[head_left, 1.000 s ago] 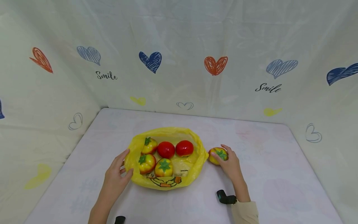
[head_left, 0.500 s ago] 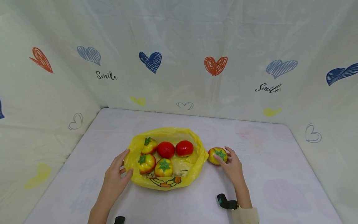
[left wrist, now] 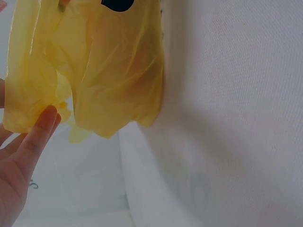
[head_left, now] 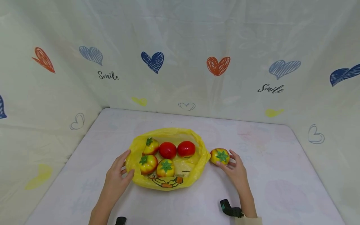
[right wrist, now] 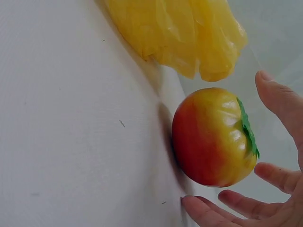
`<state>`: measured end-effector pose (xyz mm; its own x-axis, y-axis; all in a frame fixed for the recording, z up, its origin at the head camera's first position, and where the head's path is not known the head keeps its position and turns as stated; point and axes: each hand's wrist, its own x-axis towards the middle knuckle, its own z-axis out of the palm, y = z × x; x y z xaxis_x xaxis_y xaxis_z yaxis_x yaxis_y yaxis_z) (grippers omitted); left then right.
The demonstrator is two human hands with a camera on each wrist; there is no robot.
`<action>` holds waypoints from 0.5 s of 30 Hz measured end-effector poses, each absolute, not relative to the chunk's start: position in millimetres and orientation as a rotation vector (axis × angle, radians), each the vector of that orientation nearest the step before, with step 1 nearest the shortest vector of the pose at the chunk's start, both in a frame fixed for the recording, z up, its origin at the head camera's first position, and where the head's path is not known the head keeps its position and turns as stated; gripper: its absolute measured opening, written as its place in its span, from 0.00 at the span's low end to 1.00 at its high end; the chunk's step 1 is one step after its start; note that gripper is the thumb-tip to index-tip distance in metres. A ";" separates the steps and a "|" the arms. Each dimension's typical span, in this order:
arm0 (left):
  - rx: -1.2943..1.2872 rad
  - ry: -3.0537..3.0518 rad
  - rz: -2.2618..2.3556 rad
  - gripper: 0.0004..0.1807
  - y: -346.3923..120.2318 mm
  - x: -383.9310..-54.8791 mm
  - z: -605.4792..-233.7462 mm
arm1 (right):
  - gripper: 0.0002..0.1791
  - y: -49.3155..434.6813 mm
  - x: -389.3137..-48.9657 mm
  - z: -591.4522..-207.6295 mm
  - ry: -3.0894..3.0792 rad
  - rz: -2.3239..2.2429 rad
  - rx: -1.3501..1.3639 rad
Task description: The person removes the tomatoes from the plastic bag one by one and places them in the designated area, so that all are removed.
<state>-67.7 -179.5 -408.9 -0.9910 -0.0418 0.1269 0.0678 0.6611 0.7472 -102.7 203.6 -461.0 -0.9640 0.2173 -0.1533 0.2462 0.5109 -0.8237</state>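
Note:
A yellow plastic bag [head_left: 194, 175] stands wide open on the table, with several tomatoes inside, some yellow-red with green leafy tops and two plain red [head_left: 167, 150]. My left hand [head_left: 119, 175] holds the bag's left side, the plastic between thumb and fingers; the left wrist view shows a fingertip [left wrist: 46, 120] against the film. Just right of the bag, a yellow-red tomato [head_left: 220, 156] sits on the table. My right hand [head_left: 234, 170] is spread around its right side. In the right wrist view, a gap shows between the thumb [right wrist: 279, 97] and that tomato.
The white table [head_left: 281, 175] meets a pale cloth backdrop [head_left: 180, 78] printed with hearts and lettering. A black wrist camera [head_left: 230, 209] is strapped to my right wrist, and another black device [head_left: 121, 220] is at the lower left.
My right hand has loosened around the tomato and drawn back slightly to the right and nearer. The tomato stays beside the bag; my left hand keeps its place.

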 end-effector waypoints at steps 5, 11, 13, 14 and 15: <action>-0.016 -2.742 -1.246 0.35 -179.3 -67.4 -407.6 | 0.49 204.7 -95.4 -455.3 2.706 -1.504 0.396; -0.037 -2.727 -1.242 0.35 -179.7 -67.0 -408.3 | 0.48 201.3 -86.1 -442.8 2.761 -1.527 0.361; -0.042 -2.720 -1.237 0.35 -179.6 -67.2 -409.0 | 0.47 197.7 -82.5 -437.6 2.793 -1.534 0.335; -0.046 -2.715 -1.234 0.35 -179.4 -67.3 -409.3 | 0.46 195.6 -80.7 -435.2 2.812 -1.539 0.318; -0.047 -2.712 -1.232 0.35 -179.3 -67.4 -409.6 | 0.45 193.3 -79.1 -433.2 2.832 -1.542 0.298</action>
<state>-67.4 -179.3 -409.6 -0.9863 -0.0384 0.1603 0.0954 0.6595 0.7456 -79.1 193.3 -433.2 -0.9784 0.2067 -0.0032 0.1149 0.5309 -0.8396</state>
